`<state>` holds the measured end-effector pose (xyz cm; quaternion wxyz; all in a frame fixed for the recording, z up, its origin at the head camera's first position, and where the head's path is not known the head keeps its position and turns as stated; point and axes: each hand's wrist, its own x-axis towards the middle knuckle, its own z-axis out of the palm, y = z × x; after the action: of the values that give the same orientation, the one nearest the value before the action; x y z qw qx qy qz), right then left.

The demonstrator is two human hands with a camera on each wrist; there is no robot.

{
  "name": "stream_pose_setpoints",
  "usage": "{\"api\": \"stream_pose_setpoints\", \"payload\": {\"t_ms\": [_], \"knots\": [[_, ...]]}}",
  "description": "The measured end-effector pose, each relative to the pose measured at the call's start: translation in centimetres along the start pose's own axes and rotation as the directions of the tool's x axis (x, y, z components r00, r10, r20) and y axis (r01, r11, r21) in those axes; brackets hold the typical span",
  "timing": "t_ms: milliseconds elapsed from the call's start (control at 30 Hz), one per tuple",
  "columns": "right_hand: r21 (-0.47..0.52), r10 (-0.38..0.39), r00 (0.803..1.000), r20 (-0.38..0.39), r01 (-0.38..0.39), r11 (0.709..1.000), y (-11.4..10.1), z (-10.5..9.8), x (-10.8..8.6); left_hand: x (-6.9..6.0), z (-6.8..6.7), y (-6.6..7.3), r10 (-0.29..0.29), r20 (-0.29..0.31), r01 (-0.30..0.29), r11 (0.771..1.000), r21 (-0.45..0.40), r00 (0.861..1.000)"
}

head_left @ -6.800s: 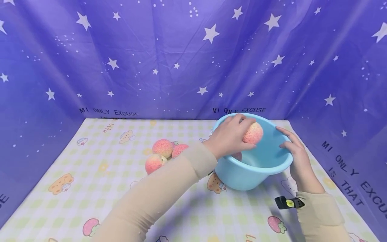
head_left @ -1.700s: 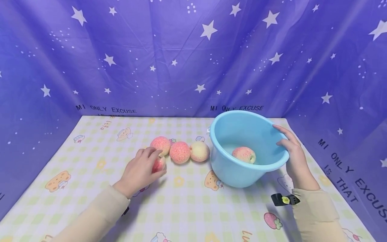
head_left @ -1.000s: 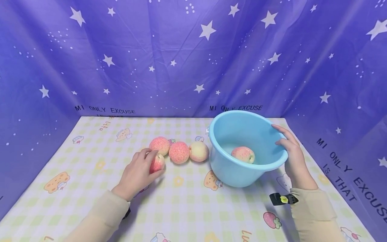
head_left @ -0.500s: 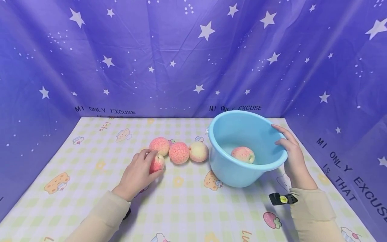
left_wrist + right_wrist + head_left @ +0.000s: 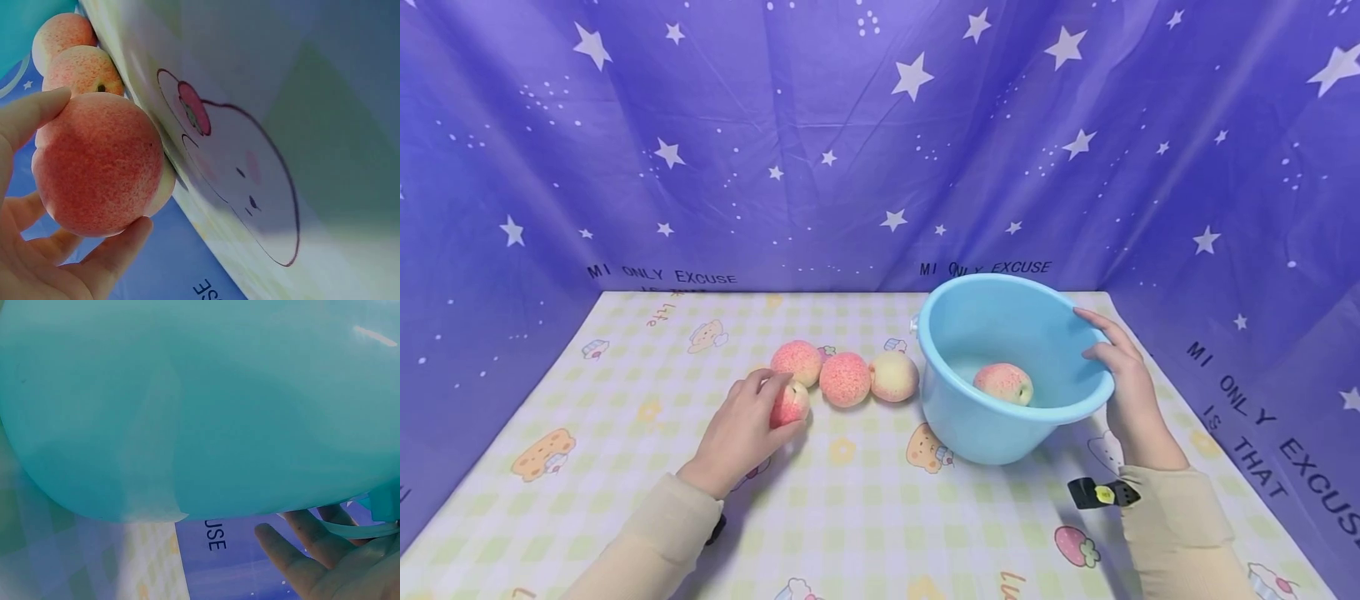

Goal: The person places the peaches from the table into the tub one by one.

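Note:
My left hand (image 5: 741, 429) holds a pink peach (image 5: 790, 405) between thumb and fingers at the near left end of a group of peaches. In the left wrist view the fingers lie around that peach (image 5: 100, 165). Touching or close beside it are a pink-yellow peach (image 5: 797, 362), a redder peach (image 5: 845, 379) and a paler one (image 5: 894, 376). My right hand (image 5: 1131, 396) grips the right rim of a light blue bucket (image 5: 992, 433), thumb over the rim. The bucket leans to the right. Inside it lies one peach (image 5: 1002, 383). The right wrist view shows mostly the bucket's outer wall (image 5: 187, 412).
A checked cloth with cartoon prints (image 5: 865, 525) covers the table. Purple star-patterned curtains (image 5: 820, 100) stand behind it and at both sides. The bucket stands just right of the palest peach.
Earlier the left hand held a peach over the bucket; it has since moved left to the near-left peach and holds it. A pale peach now lies beside the bucket. Over the last second little has moved.

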<state>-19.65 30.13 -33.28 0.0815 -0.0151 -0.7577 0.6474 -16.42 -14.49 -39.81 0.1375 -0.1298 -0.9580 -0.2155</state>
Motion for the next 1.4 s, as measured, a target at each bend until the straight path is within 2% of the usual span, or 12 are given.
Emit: {"api": "stream_pose_setpoints", "payload": {"t_ms": [300, 567, 800, 1233, 1400], "knots": [[-0.026, 0.020, 1.000, -0.011, -0.020, 0.999, -0.1, -0.1, 0.1, 0.2, -0.1, 0.5, 0.001, -0.005, -0.001, 1.000, -0.012, 1.000], [-0.071, 0.025, 1.000, -0.015, -0.026, 0.997, -0.3, -0.1, 0.2, 0.5, -0.2, 0.9, 0.019, -0.036, -0.019, 1.000, -0.013, 0.999], [-0.085, 0.023, 1.000, -0.018, -0.024, 0.996, -0.5, 0.2, 0.1, 0.7, -0.2, 1.5, 0.010, -0.020, -0.011, 0.999, -0.035, 1.000], [-0.148, 0.019, 0.997, -0.079, -0.030, 0.988, -1.0, 0.9, -0.5, 1.3, -0.2, 2.2, 0.067, -0.078, -0.070, 0.997, -0.031, 0.995], [-0.162, 0.031, 0.996, -0.089, -0.045, 0.986, -1.0, 1.0, -0.5, 1.6, -0.4, 2.5, 0.122, -0.121, -0.125, 0.992, -0.017, 0.985]]}}
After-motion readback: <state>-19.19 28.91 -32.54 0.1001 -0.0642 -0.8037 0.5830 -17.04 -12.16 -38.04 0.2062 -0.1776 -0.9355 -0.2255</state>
